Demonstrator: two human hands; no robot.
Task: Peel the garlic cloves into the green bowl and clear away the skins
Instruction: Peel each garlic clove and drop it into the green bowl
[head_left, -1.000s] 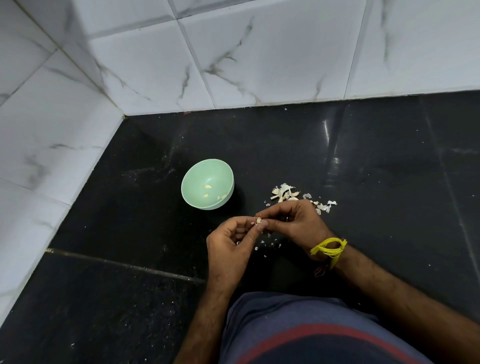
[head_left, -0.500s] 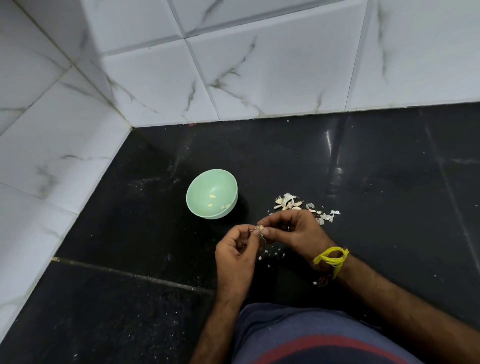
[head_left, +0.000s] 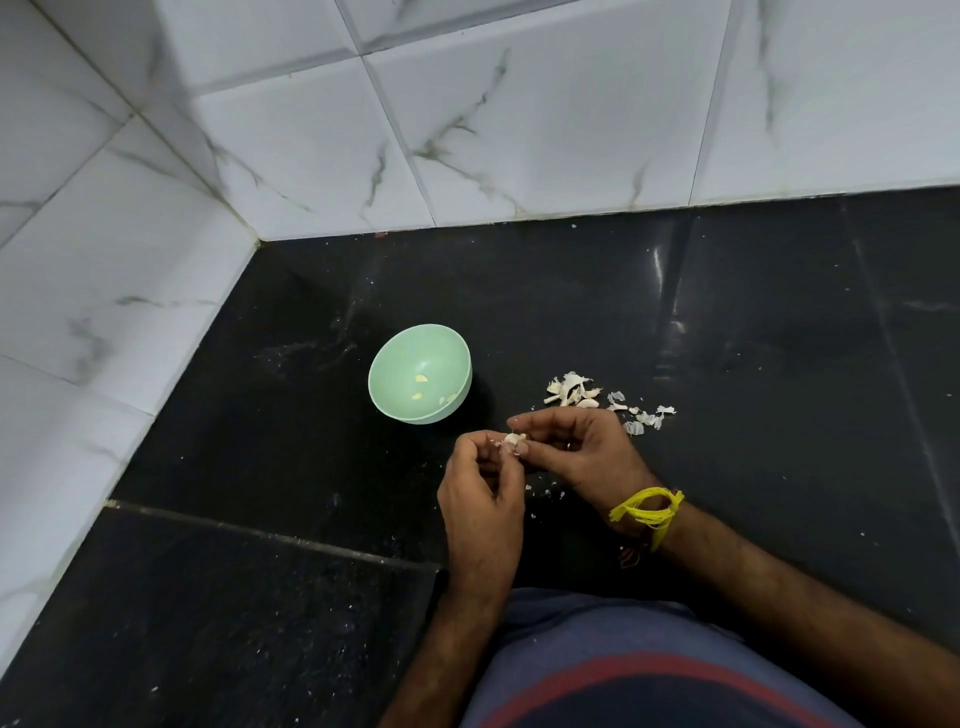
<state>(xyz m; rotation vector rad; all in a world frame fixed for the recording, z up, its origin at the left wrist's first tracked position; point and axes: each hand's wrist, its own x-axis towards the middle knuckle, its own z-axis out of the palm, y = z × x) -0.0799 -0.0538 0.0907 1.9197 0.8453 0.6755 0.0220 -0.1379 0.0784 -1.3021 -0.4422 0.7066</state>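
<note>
While both forearms reach forward from the bottom of the view, the two hands meet just above a black stone tabletop (head_left: 779, 338), knuckles up and fingers curled toward each other. The left hand (head_left: 480, 499) comes up from below with its wrist straight, and its thumb and forefinger tips close tight in a pinch. The right hand (head_left: 576, 449) comes in from the right with the wrist bent inward; a yellow thread band (head_left: 647, 512) is tied round that wrist. Its thumb and first fingers also close in a small pinching grip.

Between the two sets of fingertips sits a single garlic clove (head_left: 514, 439), pale and small, held by both hands at once. Its long axis seems to run roughly left to right, from one hand to the other, though it is too small and too covered to say which end is the tip.

A green bowl (head_left: 395, 400) stands upright on the tabletop just beyond and to the left of the hands, not touching them, with a few peeled cloves (head_left: 420, 380) inside. A loose heap of papery garlic skins (head_left: 574, 391) lies just beyond the right hand, with smaller flakes scattered under the hands. White marbled wall tiles (head_left: 519, 130) rise behind.
</note>
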